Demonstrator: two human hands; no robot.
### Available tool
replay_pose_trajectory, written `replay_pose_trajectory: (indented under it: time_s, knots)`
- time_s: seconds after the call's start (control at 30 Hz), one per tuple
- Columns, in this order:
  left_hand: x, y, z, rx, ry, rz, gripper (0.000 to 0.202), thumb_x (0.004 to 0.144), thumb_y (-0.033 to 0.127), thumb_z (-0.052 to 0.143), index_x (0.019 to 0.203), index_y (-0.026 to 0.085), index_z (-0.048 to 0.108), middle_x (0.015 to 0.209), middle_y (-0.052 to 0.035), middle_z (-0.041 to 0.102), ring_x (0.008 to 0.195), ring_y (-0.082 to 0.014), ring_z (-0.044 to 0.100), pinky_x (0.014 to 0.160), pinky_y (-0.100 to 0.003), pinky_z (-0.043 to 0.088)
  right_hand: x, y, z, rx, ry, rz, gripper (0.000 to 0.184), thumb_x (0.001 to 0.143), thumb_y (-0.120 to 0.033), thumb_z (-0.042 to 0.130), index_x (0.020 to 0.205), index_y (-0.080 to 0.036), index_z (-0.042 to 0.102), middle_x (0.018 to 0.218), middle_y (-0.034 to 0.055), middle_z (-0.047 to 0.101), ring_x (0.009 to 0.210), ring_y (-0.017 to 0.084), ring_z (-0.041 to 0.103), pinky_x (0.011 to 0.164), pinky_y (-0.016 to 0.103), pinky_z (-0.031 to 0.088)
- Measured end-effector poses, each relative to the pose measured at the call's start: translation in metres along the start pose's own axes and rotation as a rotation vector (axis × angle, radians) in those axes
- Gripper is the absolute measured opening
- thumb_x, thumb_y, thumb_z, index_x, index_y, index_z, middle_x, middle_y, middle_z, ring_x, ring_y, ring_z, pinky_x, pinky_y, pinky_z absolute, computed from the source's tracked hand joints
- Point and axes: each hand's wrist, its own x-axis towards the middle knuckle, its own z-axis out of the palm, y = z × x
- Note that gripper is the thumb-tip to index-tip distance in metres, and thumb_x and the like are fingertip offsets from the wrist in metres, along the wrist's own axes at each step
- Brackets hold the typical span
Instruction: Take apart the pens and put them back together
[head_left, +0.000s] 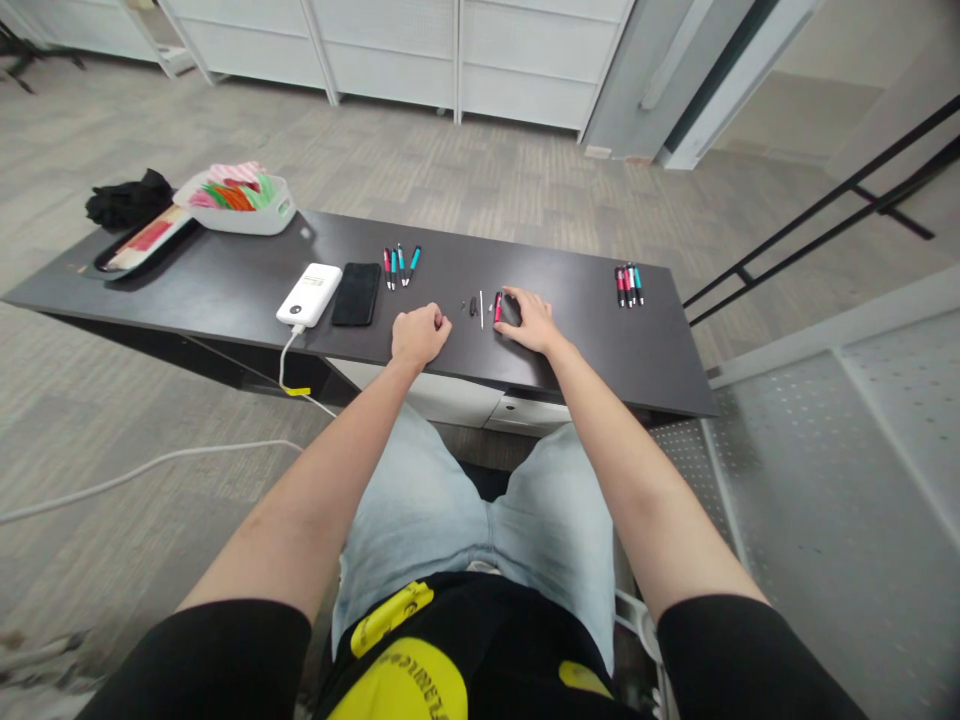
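Note:
My right hand (529, 318) rests on the dark tabletop, its thumb and index finger closed about a red pen barrel (498, 307) lying upright in view. Just left of the barrel is a thin white ink refill (481, 309). Small black pen parts (473, 307) lie beside that refill, too small to make out fully. My left hand (421, 335) sits near the table's front edge, curled into a loose fist with nothing showing in it. Beyond this fist lies a group of several red and teal pens (401, 267).
On the right of the table (600, 360) is another row of pens (628, 286). A black phone (356, 295) and a white power bank (309, 294) with a cable lie left. Farther left are a white basket (247, 218), a dark tray (146, 245) and black cloth (131, 202).

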Motion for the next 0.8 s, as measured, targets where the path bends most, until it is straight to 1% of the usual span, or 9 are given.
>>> replay_pose_trajectory:
  time_s: [0.07, 0.13, 0.27, 0.33, 0.43, 0.57, 0.63, 0.7, 0.8]
  knots:
    - [0.0, 0.0, 0.0, 0.025, -0.009, 0.0, 0.028, 0.117, 0.035, 0.068, 0.09, 0.032, 0.065, 0.115, -0.0187, 0.093, 0.116, -0.0485, 0.086, 0.107, -0.061, 0.054, -0.002, -0.002, 0.0, -0.007, 0.01, 0.008, 0.091, 0.109, -0.045, 0.087, 0.191, -0.02, 0.057, 0.198, 0.0192, 0.061, 0.179, 0.048, 0.054, 0.15, 0.073, 0.041]
    - [-0.001, -0.001, 0.0, 0.044, -0.018, -0.002, 0.027, 0.118, 0.037, 0.067, 0.092, 0.032, 0.066, 0.117, -0.0192, 0.093, 0.119, -0.0492, 0.087, 0.108, -0.061, 0.055, -0.004, -0.005, 0.0, -0.021, 0.006, 0.012, 0.093, 0.11, -0.049, 0.085, 0.193, -0.021, 0.056, 0.199, 0.0174, 0.059, 0.181, 0.047, 0.053, 0.151, 0.072, 0.041]
    - [-0.002, 0.0, -0.002, 0.06, -0.027, -0.004, 0.026, 0.119, 0.038, 0.065, 0.093, 0.032, 0.067, 0.12, -0.0194, 0.093, 0.12, -0.0488, 0.087, 0.108, -0.06, 0.055, -0.007, -0.011, -0.001, -0.047, -0.023, -0.006, 0.093, 0.111, -0.06, 0.079, 0.195, -0.026, 0.055, 0.206, 0.0131, 0.049, 0.186, 0.047, 0.046, 0.153, 0.072, 0.037]
    - [-0.002, 0.0, -0.002, 0.067, -0.031, -0.004, 0.025, 0.119, 0.039, 0.064, 0.095, 0.032, 0.068, 0.122, -0.0197, 0.094, 0.12, -0.0489, 0.086, 0.108, -0.06, 0.054, -0.008, -0.013, -0.001, -0.062, -0.04, -0.009, 0.089, 0.112, -0.064, 0.075, 0.193, -0.029, 0.06, 0.208, 0.0109, 0.046, 0.188, 0.047, 0.044, 0.154, 0.073, 0.034]
    - [-0.002, 0.0, -0.004, 0.067, -0.037, -0.009, 0.025, 0.119, 0.04, 0.063, 0.097, 0.032, 0.071, 0.124, -0.0195, 0.095, 0.121, -0.0492, 0.086, 0.108, -0.06, 0.054, -0.01, -0.015, -0.001, -0.09, -0.05, -0.001, 0.081, 0.112, -0.069, 0.07, 0.185, -0.033, 0.069, 0.206, 0.0084, 0.05, 0.188, 0.045, 0.044, 0.156, 0.071, 0.034]
    - [-0.002, -0.001, -0.004, 0.061, -0.041, -0.011, 0.026, 0.118, 0.043, 0.061, 0.1, 0.032, 0.076, 0.124, -0.019, 0.095, 0.122, -0.0492, 0.086, 0.11, -0.061, 0.055, -0.009, -0.016, 0.0, -0.106, -0.034, 0.004, 0.084, 0.112, -0.072, 0.066, 0.184, -0.028, 0.069, 0.205, 0.0129, 0.052, 0.188, 0.044, 0.044, 0.156, 0.066, 0.036]
    - [-0.002, -0.002, -0.003, 0.056, -0.034, -0.011, 0.025, 0.117, 0.042, 0.062, 0.1, 0.033, 0.078, 0.123, -0.0188, 0.095, 0.122, -0.049, 0.087, 0.111, -0.061, 0.056, -0.01, -0.013, -0.001, -0.104, -0.033, -0.011, 0.083, 0.113, -0.071, 0.067, 0.182, -0.026, 0.069, 0.205, 0.0154, 0.051, 0.188, 0.046, 0.045, 0.156, 0.068, 0.036]
    - [-0.002, -0.003, -0.002, 0.046, -0.02, -0.01, 0.024, 0.116, 0.04, 0.064, 0.097, 0.033, 0.077, 0.121, -0.0189, 0.095, 0.12, -0.0485, 0.087, 0.11, -0.061, 0.056, -0.013, -0.008, -0.002, -0.096, -0.021, -0.037, 0.075, 0.113, -0.067, 0.069, 0.176, -0.026, 0.072, 0.202, 0.018, 0.055, 0.184, 0.05, 0.048, 0.154, 0.073, 0.035]
    - [-0.001, -0.003, -0.001, 0.02, 0.006, -0.005, 0.024, 0.114, 0.038, 0.068, 0.09, 0.033, 0.073, 0.114, -0.0182, 0.094, 0.115, -0.0478, 0.087, 0.107, -0.061, 0.056, -0.025, 0.001, -0.005, -0.093, 0.029, -0.04, 0.058, 0.114, -0.061, 0.073, 0.162, -0.03, 0.079, 0.187, 0.0218, 0.069, 0.171, 0.055, 0.058, 0.149, 0.08, 0.037]
